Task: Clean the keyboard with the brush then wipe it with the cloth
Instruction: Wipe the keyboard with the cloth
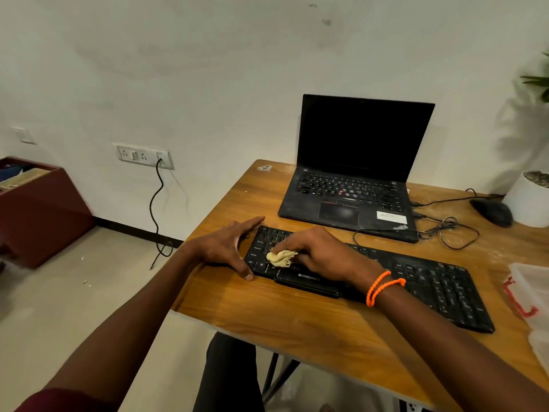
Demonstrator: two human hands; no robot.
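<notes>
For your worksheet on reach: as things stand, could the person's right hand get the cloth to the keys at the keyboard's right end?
Probably yes. The right hand holds the cloth at the left end of the keyboard, and nothing lies on the keys between.

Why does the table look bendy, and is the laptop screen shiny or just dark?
Head view: the wide-angle lens curves the table edges; the laptop screen is plain dark, no glare; the plant casts a soft shadow on the wall.

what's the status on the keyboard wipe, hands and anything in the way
Right hand grips cloth, pressing it on keyboard left end. Left hand braces keyboard's left edge, fingers straight. Brush not in view. Nothing blocking the keys.
</notes>
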